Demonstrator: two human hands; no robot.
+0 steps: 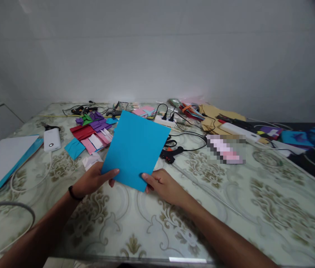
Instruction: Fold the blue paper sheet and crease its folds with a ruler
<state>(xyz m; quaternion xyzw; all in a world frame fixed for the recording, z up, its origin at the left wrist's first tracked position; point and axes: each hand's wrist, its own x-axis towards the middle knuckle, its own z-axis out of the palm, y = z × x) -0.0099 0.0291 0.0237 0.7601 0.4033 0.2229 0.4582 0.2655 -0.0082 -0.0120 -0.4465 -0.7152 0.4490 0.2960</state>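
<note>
At the far left of the frame, a stack of white and blue sheets lies on the floral tabletop, with a white device and its cable just to the right. Left of centre are folded paper pieces in red, purple, green, pink and blue. Below them, the left hand, a black band at its wrist, pinches the lower-left corner of a blue sheet, thumb on top. The sheet is held up, tilted, mid-frame; the right hand's fingers grip its lower-right corner likewise. Just right of the sheet sits a black glue gun; tan paper lies farther right, above a pixelated patch.
</note>
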